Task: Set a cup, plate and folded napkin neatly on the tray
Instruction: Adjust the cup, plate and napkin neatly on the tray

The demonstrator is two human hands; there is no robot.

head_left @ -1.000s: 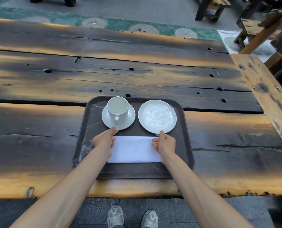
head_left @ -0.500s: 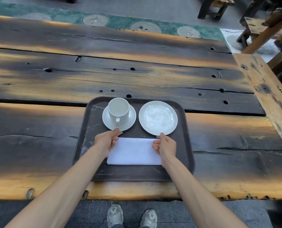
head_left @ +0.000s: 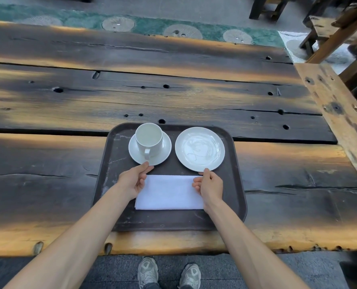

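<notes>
Both hands, the left hand (head_left: 134, 182) and right hand (head_left: 209, 185), rest loosely open at the ends of the folded napkin (head_left: 169, 192), which lies on the tray (head_left: 108, 174) on the counter (head_left: 173, 97) below cup (head_left: 149, 140) and plate (head_left: 199, 148), so the setting looks nearly finished.

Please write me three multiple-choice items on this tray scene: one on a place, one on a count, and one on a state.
1. Where does the cup stand?
A. on a saucer
B. on the napkin
C. on the bare table

2. How many white round dishes lie on the tray?
A. one
B. two
C. four

3. How does the cup stand?
A. tipped on its side
B. upside down
C. upright and empty

Answers:
1 A, the saucer rims it all around.
2 B, the saucer and the plate.
3 C, its open mouth faces up, nothing inside.
</notes>
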